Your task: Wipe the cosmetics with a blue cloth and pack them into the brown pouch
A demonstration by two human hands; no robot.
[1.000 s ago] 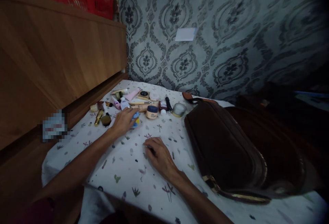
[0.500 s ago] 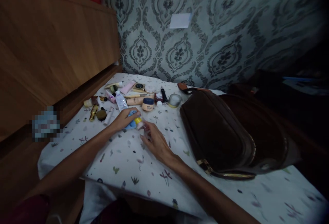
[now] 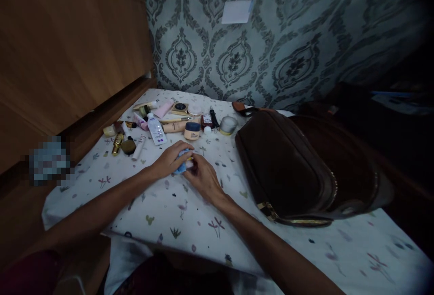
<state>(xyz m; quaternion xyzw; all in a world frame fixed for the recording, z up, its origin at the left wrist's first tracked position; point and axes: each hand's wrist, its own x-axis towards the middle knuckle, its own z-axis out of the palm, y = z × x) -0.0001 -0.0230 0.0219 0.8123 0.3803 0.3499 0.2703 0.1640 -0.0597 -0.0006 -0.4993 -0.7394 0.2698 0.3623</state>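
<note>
My left hand (image 3: 167, 160) is closed on a crumpled blue cloth (image 3: 181, 166). Facing it, my right hand (image 3: 206, 180) grips a small container with yellow and white parts (image 3: 190, 162), mostly covered by my fingers. The cloth presses against this container between the two hands. Just beyond them lie a white lotion bottle (image 3: 156, 128) and a peach jar with a dark blue lid (image 3: 192, 131). A grey-lidded jar (image 3: 228, 125) stands farther right. To the left are a white tube (image 3: 139, 148), a round brush (image 3: 128, 146) and a gold tube (image 3: 117, 144).
A large dark brown bag (image 3: 288, 168) takes up the right side of the patterned white cloth (image 3: 176, 213). More cosmetics, among them a pink tube (image 3: 163, 109) and a compact (image 3: 179, 107), lie toward the papered wall (image 3: 210, 51). A wooden cabinet (image 3: 74, 42) borders the left.
Both hands have come closer together, and the yellow part is now more hidden between the fingers and the blue cloth. The camera view has shifted slightly; the other items lie as before.
</note>
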